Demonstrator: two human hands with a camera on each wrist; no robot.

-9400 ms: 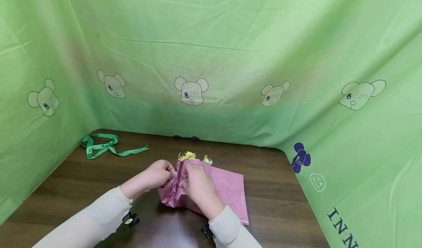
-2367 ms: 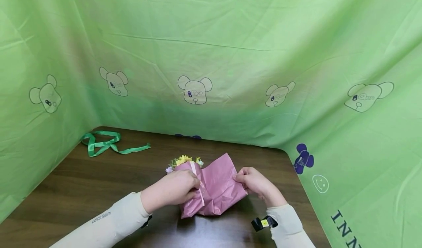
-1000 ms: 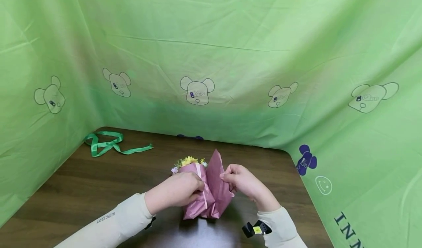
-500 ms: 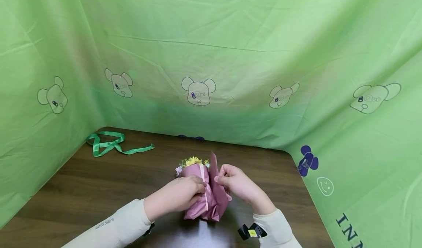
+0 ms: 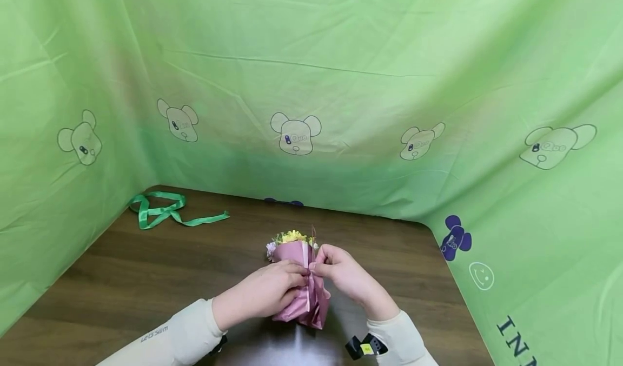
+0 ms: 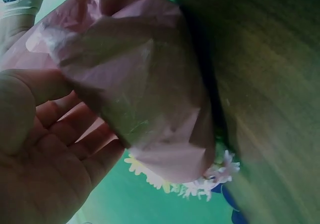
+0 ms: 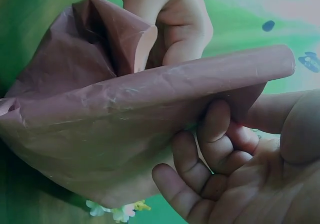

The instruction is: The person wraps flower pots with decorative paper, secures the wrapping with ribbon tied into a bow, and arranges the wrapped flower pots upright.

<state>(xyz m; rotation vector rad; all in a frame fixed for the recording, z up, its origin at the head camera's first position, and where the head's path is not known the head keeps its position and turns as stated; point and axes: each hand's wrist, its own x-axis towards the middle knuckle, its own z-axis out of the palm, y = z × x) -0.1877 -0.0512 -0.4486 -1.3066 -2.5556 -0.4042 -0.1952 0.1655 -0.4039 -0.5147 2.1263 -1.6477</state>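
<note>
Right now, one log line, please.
left fingers: hold pink wrapping paper; right fingers: pinch its fold; yellow flower: showing; green ribbon: on table

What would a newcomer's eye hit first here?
Probably the bright green cloth printed with bear-like heads, rising behind and on both sides of the dark table. Next, the pink paper wrapped round yellow and pale flowers, held between the left hand and right hand. Then the green ribbon, loose at the table's far left.
</note>
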